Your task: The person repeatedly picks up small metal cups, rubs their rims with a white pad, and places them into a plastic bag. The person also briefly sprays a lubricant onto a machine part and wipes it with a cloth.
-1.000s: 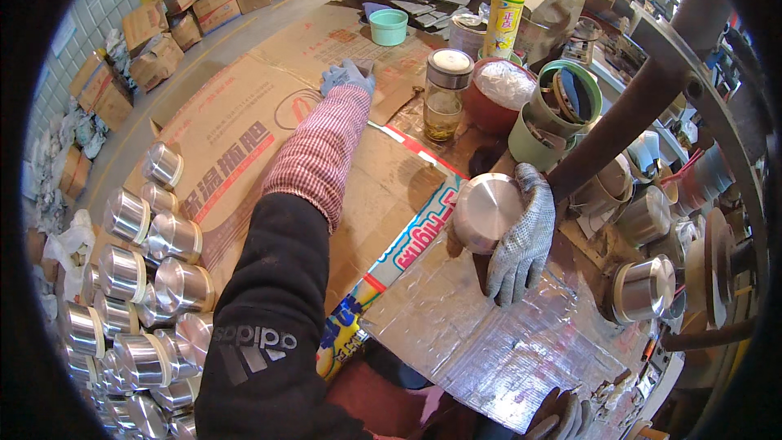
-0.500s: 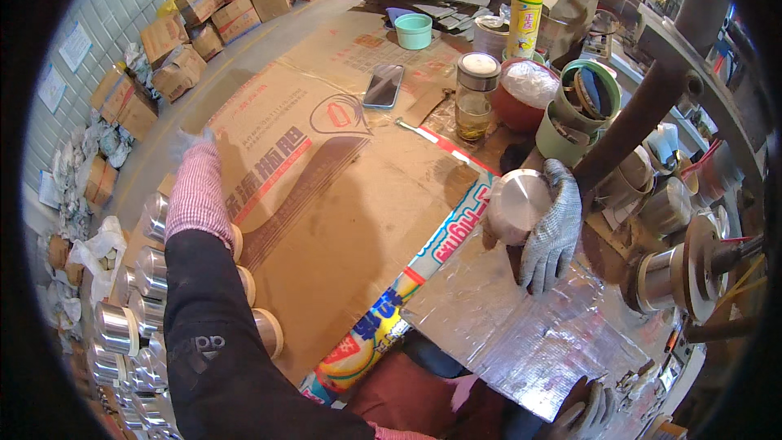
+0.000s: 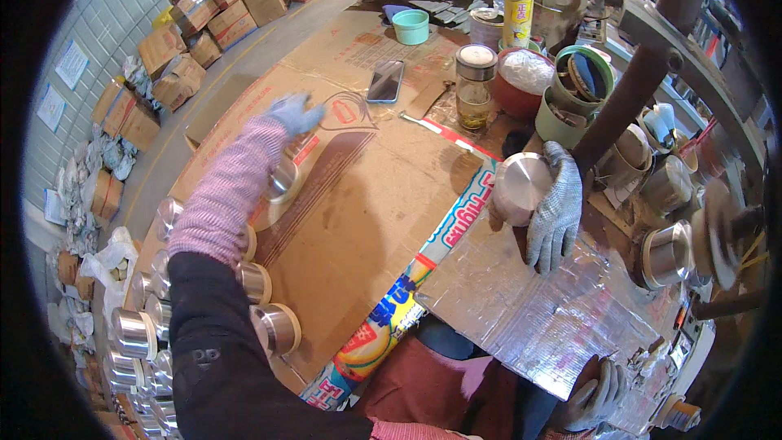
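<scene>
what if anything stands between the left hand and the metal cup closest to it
Nothing visible stands between the left hand and the metal cup just below it in the picture; the pink sleeve hides part of the cup.

A pale, lined wall [image 3: 106, 28] stood on the left, with two sheets of paper [image 3: 72, 63] on it. Brown boxes [image 3: 232, 24] were piled on the grey floor [image 3: 228, 73], where a yellow line [image 3: 167, 145] ran past them. Cardboard [image 3: 366, 195] covered much of the table [image 3: 599, 228], and light gleamed on its silvery sheet [image 3: 538, 338].
</scene>
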A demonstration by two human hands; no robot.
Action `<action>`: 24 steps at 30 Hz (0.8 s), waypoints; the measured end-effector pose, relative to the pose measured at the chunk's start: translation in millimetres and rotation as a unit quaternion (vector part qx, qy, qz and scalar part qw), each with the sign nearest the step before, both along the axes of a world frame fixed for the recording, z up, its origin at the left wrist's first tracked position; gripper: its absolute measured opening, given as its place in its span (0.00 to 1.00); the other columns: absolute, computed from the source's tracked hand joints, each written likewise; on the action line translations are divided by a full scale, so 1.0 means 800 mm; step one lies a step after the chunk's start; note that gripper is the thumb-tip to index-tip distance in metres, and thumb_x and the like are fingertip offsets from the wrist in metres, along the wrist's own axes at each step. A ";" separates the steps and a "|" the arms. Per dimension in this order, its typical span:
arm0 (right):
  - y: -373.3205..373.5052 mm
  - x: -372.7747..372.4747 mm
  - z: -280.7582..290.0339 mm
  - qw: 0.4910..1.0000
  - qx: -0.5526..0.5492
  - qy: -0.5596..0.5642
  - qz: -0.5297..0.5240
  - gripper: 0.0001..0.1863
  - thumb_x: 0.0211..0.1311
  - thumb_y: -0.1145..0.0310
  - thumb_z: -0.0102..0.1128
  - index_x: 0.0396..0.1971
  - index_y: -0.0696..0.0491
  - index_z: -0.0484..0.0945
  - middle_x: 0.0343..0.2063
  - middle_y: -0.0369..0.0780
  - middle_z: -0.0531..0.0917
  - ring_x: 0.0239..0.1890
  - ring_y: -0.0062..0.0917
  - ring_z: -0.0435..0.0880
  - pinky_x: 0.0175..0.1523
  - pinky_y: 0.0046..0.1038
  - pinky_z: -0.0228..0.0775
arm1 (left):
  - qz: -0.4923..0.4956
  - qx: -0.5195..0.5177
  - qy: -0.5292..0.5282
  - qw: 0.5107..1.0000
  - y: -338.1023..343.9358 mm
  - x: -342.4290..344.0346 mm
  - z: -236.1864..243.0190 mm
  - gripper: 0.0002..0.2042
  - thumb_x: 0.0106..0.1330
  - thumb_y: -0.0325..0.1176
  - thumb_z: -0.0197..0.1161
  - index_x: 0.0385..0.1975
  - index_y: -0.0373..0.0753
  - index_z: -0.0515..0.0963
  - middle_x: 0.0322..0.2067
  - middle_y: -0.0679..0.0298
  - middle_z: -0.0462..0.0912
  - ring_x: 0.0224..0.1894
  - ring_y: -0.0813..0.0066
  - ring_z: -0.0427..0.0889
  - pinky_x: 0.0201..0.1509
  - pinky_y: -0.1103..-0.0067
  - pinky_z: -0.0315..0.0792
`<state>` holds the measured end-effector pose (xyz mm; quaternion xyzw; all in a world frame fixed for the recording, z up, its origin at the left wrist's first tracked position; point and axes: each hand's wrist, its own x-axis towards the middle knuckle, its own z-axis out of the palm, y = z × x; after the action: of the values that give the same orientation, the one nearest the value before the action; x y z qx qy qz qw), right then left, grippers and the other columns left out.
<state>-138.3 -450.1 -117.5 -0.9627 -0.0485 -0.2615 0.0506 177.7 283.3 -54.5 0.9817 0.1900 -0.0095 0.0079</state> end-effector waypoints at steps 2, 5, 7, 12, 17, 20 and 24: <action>0.001 -0.003 -0.002 1.000 -0.009 0.012 -0.004 0.19 0.75 0.67 0.49 0.55 0.65 0.80 0.55 0.53 0.84 0.59 0.54 0.79 0.66 0.54 0.68 | 0.038 -0.079 -0.068 0.994 -0.056 0.074 -0.016 0.49 0.63 0.69 0.60 0.77 0.40 0.60 0.72 0.42 0.66 0.75 0.43 0.64 0.78 0.59 0.59; 0.008 0.008 0.007 1.000 0.003 -0.010 -0.018 0.19 0.76 0.67 0.49 0.54 0.64 0.81 0.52 0.52 0.85 0.57 0.52 0.81 0.66 0.53 0.68 | 0.130 -0.122 -0.084 0.980 -0.129 0.155 -0.039 0.57 0.60 0.72 0.62 0.80 0.38 0.49 0.75 0.40 0.60 0.77 0.43 0.61 0.80 0.60 0.57; 0.012 0.022 0.019 0.998 -0.001 -0.050 0.041 0.17 0.76 0.64 0.55 0.48 0.62 0.84 0.46 0.49 0.88 0.49 0.47 0.85 0.58 0.49 0.75 | 0.192 -0.178 -0.059 0.963 -0.159 0.185 -0.050 0.58 0.56 0.71 0.66 0.80 0.39 0.50 0.76 0.43 0.59 0.78 0.47 0.59 0.80 0.58 0.56; 0.025 0.043 0.038 0.994 -0.006 -0.074 0.075 0.15 0.73 0.64 0.62 0.44 0.63 0.85 0.41 0.47 0.89 0.42 0.43 0.88 0.53 0.45 0.79 | 0.239 -0.118 -0.001 0.964 -0.176 0.214 -0.064 0.50 0.58 0.65 0.69 0.76 0.39 0.62 0.74 0.56 0.62 0.76 0.58 0.60 0.79 0.59 0.59; 0.023 0.040 0.035 0.994 -0.002 -0.075 0.084 0.12 0.71 0.68 0.64 0.46 0.62 0.82 0.40 0.48 0.89 0.39 0.44 0.88 0.49 0.45 0.80 | 0.232 -0.098 0.023 0.968 -0.154 0.231 -0.065 0.43 0.62 0.58 0.68 0.75 0.43 0.66 0.76 0.57 0.61 0.77 0.56 0.60 0.78 0.60 0.61; 0.016 0.041 0.028 0.991 -0.038 -0.082 0.098 0.13 0.70 0.70 0.65 0.48 0.61 0.80 0.40 0.47 0.89 0.38 0.43 0.88 0.48 0.45 0.80 | 0.236 -0.102 0.022 0.966 -0.151 0.233 -0.067 0.42 0.62 0.58 0.67 0.74 0.42 0.67 0.76 0.56 0.60 0.77 0.56 0.60 0.78 0.61 0.60; 0.013 0.043 0.025 0.984 -0.079 -0.116 0.109 0.13 0.70 0.69 0.65 0.48 0.60 0.80 0.39 0.47 0.89 0.38 0.42 0.88 0.46 0.45 0.80 | 0.186 -0.050 0.054 0.980 -0.154 0.227 -0.063 0.43 0.63 0.61 0.65 0.74 0.40 0.66 0.75 0.54 0.61 0.77 0.56 0.60 0.79 0.63 0.59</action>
<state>-103.7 -439.7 -97.4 -0.9155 -0.1795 -0.3601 -0.0035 359.3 160.4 -105.2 0.9254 0.3692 -0.0704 0.0482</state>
